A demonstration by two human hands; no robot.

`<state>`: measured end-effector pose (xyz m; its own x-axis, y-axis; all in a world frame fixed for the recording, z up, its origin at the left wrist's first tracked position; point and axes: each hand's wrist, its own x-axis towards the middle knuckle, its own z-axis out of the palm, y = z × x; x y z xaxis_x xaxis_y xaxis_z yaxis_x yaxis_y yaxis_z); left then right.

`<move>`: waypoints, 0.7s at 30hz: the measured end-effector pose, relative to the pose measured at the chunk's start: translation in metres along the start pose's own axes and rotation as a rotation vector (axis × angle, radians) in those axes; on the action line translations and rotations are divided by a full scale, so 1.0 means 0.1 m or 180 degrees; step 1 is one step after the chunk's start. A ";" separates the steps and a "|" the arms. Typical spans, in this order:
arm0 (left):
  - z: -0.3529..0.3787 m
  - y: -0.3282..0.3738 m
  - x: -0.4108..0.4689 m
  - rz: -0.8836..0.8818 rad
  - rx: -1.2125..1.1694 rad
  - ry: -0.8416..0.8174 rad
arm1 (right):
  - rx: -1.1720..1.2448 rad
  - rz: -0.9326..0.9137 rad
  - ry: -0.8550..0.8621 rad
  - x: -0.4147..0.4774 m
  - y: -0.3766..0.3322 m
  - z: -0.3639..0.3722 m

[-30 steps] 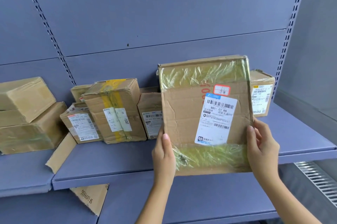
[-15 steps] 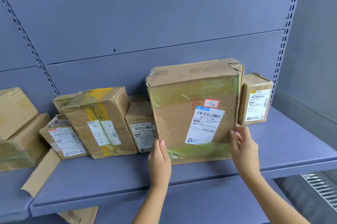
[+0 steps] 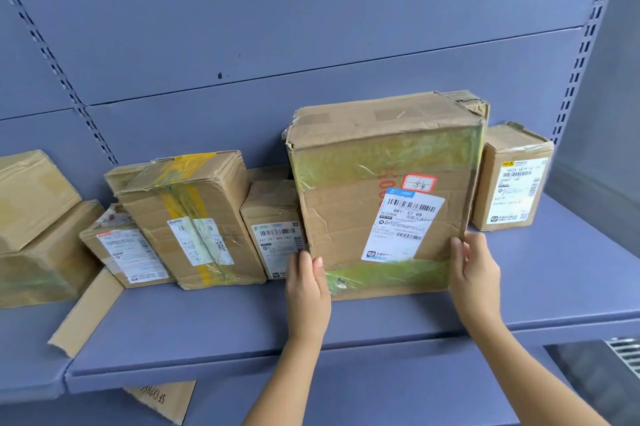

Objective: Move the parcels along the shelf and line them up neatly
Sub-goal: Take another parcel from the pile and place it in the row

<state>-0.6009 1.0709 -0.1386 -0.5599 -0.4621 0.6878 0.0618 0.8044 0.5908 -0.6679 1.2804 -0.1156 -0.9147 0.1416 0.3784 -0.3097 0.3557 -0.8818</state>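
**A:** We read the big parcel as brown corrugated cardboard: matt, creased, dented at the corners.
**B:** Agreed. The clear tape banding it top and bottom is glossy, wrinkled plastic film, and we get glare off it.
**A:** Its label looks like smooth white paper with a slight sheen.
**B:** The yellow-taped parcel is the same matt card under shiny tape.
**A:** Shelf and back panel we take for painted metal, blue-grey, smooth, matt.
**B:** The loose strip is raw cardboard with a rough, torn end.

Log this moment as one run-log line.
state: large parcel upright on shelf | left hand: holds left edge | right hand: holds right edge
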 end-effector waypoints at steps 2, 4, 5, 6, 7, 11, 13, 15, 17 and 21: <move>-0.03 0.04 0.00 -0.0057 0.0044 -0.0061 | -0.0055 0.0041 -0.0070 -0.02 -0.04 -0.01; -0.05 0.07 -0.04 -0.0237 -0.0010 -0.0113 | -0.0023 0.0100 -0.0105 -0.08 -0.09 -0.05; -0.07 0.09 -0.06 -0.0351 -0.0082 -0.0165 | -0.0001 0.0126 -0.0130 -0.11 -0.12 -0.08; -0.10 0.13 -0.06 -0.0470 -0.0156 -0.0254 | 0.0011 0.0143 -0.0175 -0.12 -0.15 -0.10; -0.14 0.15 -0.05 -0.0579 -0.0219 -0.0352 | -0.0011 0.0161 -0.0240 -0.12 -0.17 -0.14; -0.31 0.21 0.01 -0.0881 -0.0191 -0.0708 | -0.0160 0.0223 -0.0391 -0.08 -0.23 -0.23; -0.40 0.30 0.05 -0.0995 -0.0121 -0.0686 | -0.0238 0.0227 -0.0386 -0.09 -0.28 -0.25; -0.46 0.43 0.03 -0.1097 -0.0082 -0.0633 | -0.0359 0.0202 -0.0330 -0.15 -0.31 -0.25; -0.52 0.54 -0.04 -0.0784 0.0174 -0.0522 | -0.0641 -0.0162 -0.0111 -0.27 -0.34 -0.26; -0.58 0.62 -0.24 0.0673 0.1446 -0.0691 | -0.1822 -0.1403 -0.0459 -0.55 -0.26 -0.21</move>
<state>-0.5355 1.1102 -0.0935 -0.7346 -0.2237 0.6406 -0.1447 0.9740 0.1742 -0.6043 1.2829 -0.1074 -0.7738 -0.2348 0.5884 -0.5088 0.7836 -0.3564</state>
